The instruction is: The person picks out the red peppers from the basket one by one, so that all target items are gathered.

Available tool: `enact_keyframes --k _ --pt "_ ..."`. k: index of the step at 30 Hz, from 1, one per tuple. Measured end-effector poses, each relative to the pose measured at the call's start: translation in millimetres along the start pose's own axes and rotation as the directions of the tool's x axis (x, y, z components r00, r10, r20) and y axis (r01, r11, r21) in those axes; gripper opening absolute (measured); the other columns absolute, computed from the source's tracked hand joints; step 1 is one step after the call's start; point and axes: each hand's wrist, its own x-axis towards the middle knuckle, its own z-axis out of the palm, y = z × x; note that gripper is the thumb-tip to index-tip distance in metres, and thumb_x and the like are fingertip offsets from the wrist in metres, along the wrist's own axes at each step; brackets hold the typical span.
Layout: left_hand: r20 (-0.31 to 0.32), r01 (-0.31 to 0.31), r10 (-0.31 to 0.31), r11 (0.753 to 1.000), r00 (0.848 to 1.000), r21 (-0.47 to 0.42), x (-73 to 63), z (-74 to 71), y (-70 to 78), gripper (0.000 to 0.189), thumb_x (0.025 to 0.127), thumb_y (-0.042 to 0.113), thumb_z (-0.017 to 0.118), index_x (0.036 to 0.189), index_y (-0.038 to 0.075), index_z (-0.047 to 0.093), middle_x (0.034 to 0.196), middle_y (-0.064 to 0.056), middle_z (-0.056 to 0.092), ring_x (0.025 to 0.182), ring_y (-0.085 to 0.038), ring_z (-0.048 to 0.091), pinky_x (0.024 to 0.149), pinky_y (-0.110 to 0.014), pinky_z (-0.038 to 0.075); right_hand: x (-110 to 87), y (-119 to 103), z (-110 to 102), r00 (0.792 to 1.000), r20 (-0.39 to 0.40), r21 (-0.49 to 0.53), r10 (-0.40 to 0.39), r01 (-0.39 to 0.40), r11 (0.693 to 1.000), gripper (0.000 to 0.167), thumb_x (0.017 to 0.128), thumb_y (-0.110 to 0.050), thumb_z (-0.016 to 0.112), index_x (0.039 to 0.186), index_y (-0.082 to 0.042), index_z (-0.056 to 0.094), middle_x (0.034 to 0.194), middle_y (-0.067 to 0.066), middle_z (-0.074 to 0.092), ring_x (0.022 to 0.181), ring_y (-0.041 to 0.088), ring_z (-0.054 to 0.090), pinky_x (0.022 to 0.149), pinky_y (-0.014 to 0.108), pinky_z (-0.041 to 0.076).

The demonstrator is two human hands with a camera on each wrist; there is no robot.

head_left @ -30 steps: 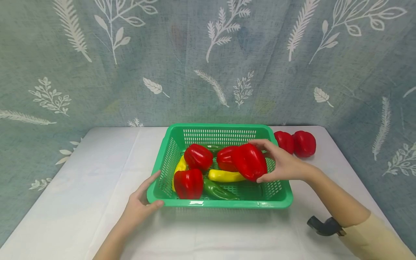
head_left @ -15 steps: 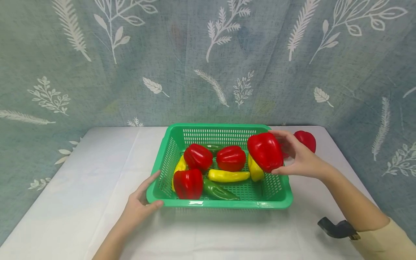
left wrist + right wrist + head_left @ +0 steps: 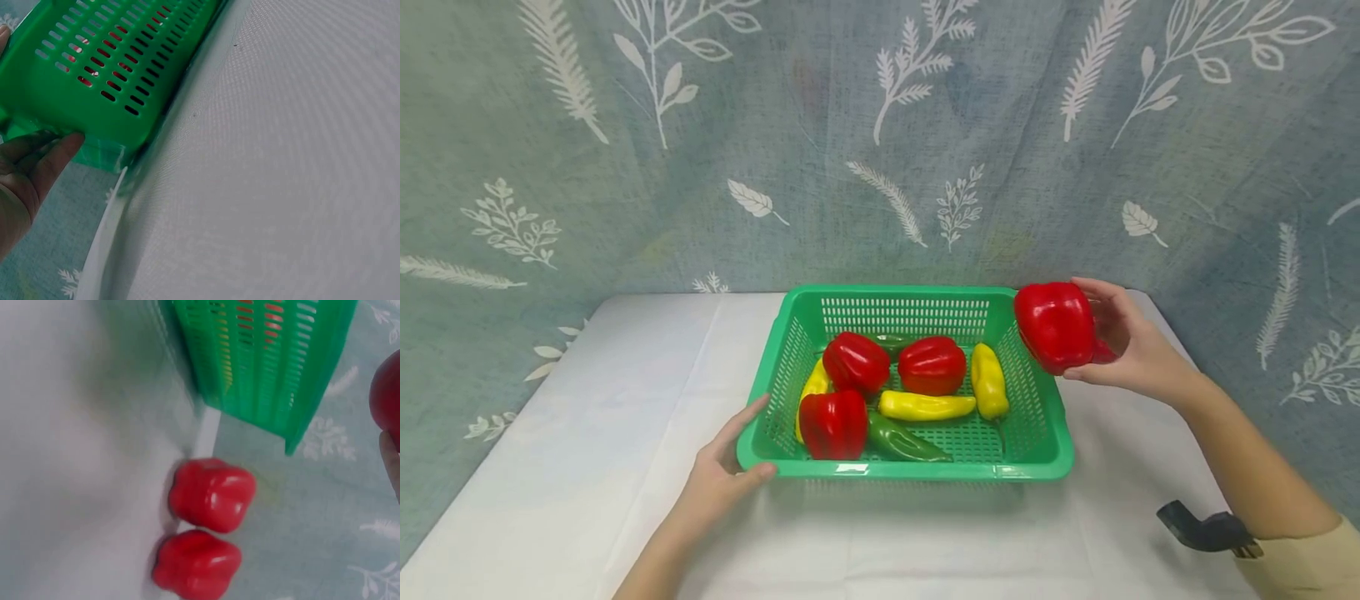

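My right hand grips a red bell pepper between thumb and fingers, above the right rim of the green slotted basket. Only a sliver of that pepper and one finger show at the right wrist view's edge. My left hand rests at the basket's near left corner, thumb on the front rim and fingers along the left side; its straight fingers touch the basket wall in the left wrist view. Inside lie red bell peppers, yellow peppers and green peppers.
Beyond the basket's right end, two red bell peppers stand side by side on the white cloth; in the head view my right hand and its pepper largely cover them. A patterned grey-green curtain hangs behind the table.
My right hand has carried the red bell pepper rightward and up from over the basket's inside to its right rim, uncovering a yellow pepper. The left hand has stayed put.
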Motion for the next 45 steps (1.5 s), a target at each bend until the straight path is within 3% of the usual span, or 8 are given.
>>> enact_keyframes --k 14,18,24,32,35,39,43,45 --pt "-0.016 0.01 -0.009 0.999 1.0 0.051 -0.8 -2.0 2.6 0.079 0.079 0.001 0.071 0.147 0.021 0.034 0.148 0.015 0.033 0.129 0.015 0.025 0.098 -0.006 0.031 -23.4 9 -36 0.984 -0.147 0.075 -0.104 0.116 0.99 0.104 0.049 0.038 0.061 0.142 0.004 0.029 0.132 0.003 0.047 0.115 0.012 0.048 0.087 0.011 0.047" --pt "-0.017 0.019 -0.017 0.998 1.0 0.066 -0.5 -1.8 2.6 0.08 0.08 0.003 0.071 0.147 0.023 0.034 0.15 0.01 0.032 0.128 0.015 0.024 0.098 -0.006 0.031 -29.5 10 -45 0.974 -0.217 0.084 -0.07 0.09 0.992 0.102 0.051 0.038 0.059 0.142 0.002 0.031 0.132 0.003 0.047 0.115 0.012 0.048 0.086 0.011 0.048" --pt "-0.013 0.024 -0.023 0.997 1.0 0.067 1.2 -0.9 2.2 0.079 0.08 0.004 0.071 0.147 0.024 0.034 0.151 0.009 0.032 0.128 0.015 0.024 0.098 -0.006 0.03 -41.9 19 -56 0.942 -0.329 0.013 0.068 -0.067 0.998 0.099 0.059 0.033 0.062 0.143 -0.007 0.032 0.135 -0.001 0.043 0.118 0.01 0.043 0.082 0.007 0.047" --pt "-0.015 0.019 -0.018 0.998 1.0 0.065 1.3 0.0 2.4 0.079 0.08 0.005 0.072 0.147 0.024 0.034 0.151 0.006 0.033 0.128 0.015 0.025 0.098 -0.006 0.03 -55.7 37 -64 0.894 -0.424 -0.074 0.144 -0.193 0.978 0.097 0.064 0.026 0.067 0.145 -0.013 0.029 0.135 -0.006 0.04 0.121 0.007 0.039 0.082 0.004 0.044" --pt "-0.017 0.019 -0.018 0.998 1.0 0.066 0.9 0.2 1.8 0.079 0.08 0.005 0.072 0.147 0.024 0.035 0.151 0.005 0.033 0.128 0.015 0.026 0.098 -0.006 0.03 -61.3 44 -67 0.874 -0.439 -0.119 0.209 -0.287 0.951 0.096 0.07 0.019 0.069 0.147 -0.017 0.025 0.137 -0.009 0.037 0.121 0.005 0.037 0.081 0.002 0.043" --pt "-0.012 0.009 -0.008 0.999 1.0 0.05 0.5 0.4 1.5 0.079 0.08 0.004 0.072 0.147 0.023 0.035 0.151 0.004 0.033 0.129 0.015 0.026 0.098 -0.007 0.031 -70.0 56 -73 0.83 -0.433 -0.142 0.351 -0.447 0.883 0.094 0.08 0.003 0.07 0.15 -0.024 0.014 0.148 -0.001 0.026 0.134 0.014 0.029 0.077 -0.001 0.041" --pt "-0.011 0.003 -0.002 0.999 1.0 0.039 -0.1 0.1 2.1 0.079 0.08 0.003 0.071 0.147 0.022 0.035 0.151 0.006 0.033 0.129 0.014 0.025 0.099 -0.006 0.031 -77.2 74 -81 0.796 -0.422 -0.133 0.433 -0.527 0.839 0.095 0.086 -0.009 0.068 0.152 -0.027 0.003 0.156 0.008 0.012 0.143 0.027 0.016 0.076 -0.002 0.039" --pt "-0.012 0.001 0.0 1.0 1.0 0.03 -0.5 -0.1 2.4 0.079 0.08 0.002 0.071 0.147 0.021 0.035 0.15 0.009 0.033 0.129 0.014 0.026 0.098 -0.007 0.032 -81.4 88 -86 0.788 -0.431 -0.136 0.44 -0.538 0.832 0.094 0.087 -0.012 0.067 0.152 -0.027 0.002 0.156 0.008 0.013 0.142 0.026 0.018 0.077 -0.002 0.039"
